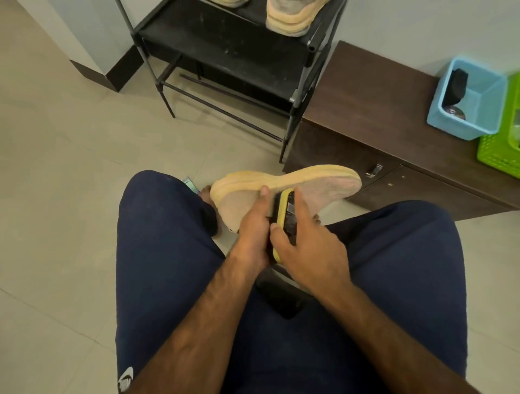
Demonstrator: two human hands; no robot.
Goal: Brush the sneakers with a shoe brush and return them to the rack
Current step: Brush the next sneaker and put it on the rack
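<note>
A tan sneaker [323, 184] with a yellowish sole lies on its side above my knees, sole edge facing away from me. My left hand [254, 225] grips its upper, thumb pressed near the sole. My right hand [306, 244] holds a yellow and black shoe brush [288, 208] against the sneaker's side. On the black shoe rack [225, 47] ahead, a matching sneaker [289, 19] stands on an upper shelf, and part of another shoe [228, 2] shows at the top edge.
A dark wooden cabinet [377, 92] stands right of the rack, carrying a blue bin [475, 112] and a green basket [503, 152]. My legs in dark blue shorts fill the foreground over a pale tiled floor [62, 146]. A black phone [284, 298] rests between my thighs.
</note>
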